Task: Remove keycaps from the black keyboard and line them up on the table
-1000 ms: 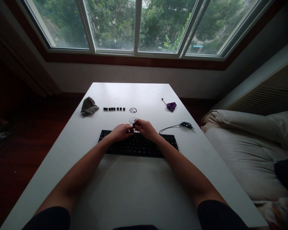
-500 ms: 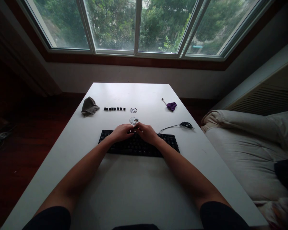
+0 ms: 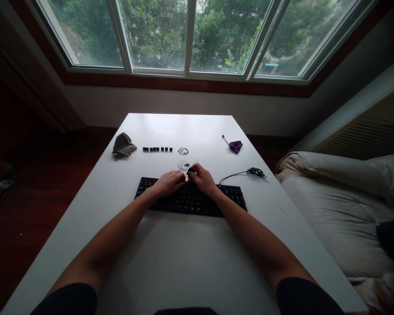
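A black keyboard [image 3: 190, 200] lies across the middle of the white table [image 3: 184, 262]. My left hand [image 3: 167, 183] rests on its back edge with the fingers curled down onto the keys. Just to the right, my right hand [image 3: 202, 179] is raised slightly and pinches a thin wire keycap puller [image 3: 193, 163], with a small dark keycap [image 3: 190, 171] at its fingertips. The two hands nearly touch. A clear round dish [image 3: 183, 165] sits just behind them.
Further back are a row of several black keycaps [image 3: 157, 149], a small round ring [image 3: 183, 151], a crumpled grey cloth [image 3: 123, 145] and a purple brush [image 3: 234, 145]. The keyboard's coiled cable [image 3: 254, 172] lies at right. A pale cushioned bed [image 3: 341, 205] borders the table's right side.
My right hand has lifted from the keys and tipped back towards the clear dish, bringing up the wire puller and a dark keycap. My left hand has stayed on the keyboard.
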The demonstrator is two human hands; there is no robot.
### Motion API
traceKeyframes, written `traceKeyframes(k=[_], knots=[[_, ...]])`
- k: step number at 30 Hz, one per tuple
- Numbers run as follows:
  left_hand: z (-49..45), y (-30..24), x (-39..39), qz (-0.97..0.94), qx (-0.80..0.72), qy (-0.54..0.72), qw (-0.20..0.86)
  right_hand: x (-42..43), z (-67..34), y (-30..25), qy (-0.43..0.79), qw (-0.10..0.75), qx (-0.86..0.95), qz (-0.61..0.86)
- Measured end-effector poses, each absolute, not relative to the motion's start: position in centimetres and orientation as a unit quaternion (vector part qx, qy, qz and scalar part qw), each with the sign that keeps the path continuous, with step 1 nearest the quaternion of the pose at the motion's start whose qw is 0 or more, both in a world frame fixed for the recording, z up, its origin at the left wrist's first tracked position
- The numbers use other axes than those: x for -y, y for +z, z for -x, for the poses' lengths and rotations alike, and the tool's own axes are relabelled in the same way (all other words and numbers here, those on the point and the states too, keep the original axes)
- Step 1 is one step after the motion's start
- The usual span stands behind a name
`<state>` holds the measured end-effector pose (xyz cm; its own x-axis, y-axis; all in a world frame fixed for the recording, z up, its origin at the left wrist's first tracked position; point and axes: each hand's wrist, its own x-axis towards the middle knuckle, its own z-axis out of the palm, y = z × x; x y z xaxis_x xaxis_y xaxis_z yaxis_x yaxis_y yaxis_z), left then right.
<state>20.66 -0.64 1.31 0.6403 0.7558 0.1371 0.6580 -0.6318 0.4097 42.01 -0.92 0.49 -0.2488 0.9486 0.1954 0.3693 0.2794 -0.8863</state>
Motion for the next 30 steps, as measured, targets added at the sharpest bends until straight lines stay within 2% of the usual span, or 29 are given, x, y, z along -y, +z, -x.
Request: traceKeyframes(k=[8, 16, 21, 30], knots=[[-20.7, 1.5, 0.5, -0.893, -0.388, 0.146, 0.177, 2.1, -42.9, 2.6, 0.228, 0.296, 0.851, 0.370], [-21.0, 2.6, 1.2, -0.891, -0.389, 0.147, 0.180, 2.1, -42.3, 2.3, 0.085, 0.220, 0.909, 0.343], [-21.0, 2.4, 1.1, -0.893, -0.393, 0.142, 0.168, 2.2, -42.2, 1.6, 0.084, 0.254, 0.890, 0.369], [-21.1, 1.8, 0.9, -0.887, -0.407, 0.149, 0.157, 2.2, -42.0, 0.8, 0.199, 0.363, 0.797, 0.440]])
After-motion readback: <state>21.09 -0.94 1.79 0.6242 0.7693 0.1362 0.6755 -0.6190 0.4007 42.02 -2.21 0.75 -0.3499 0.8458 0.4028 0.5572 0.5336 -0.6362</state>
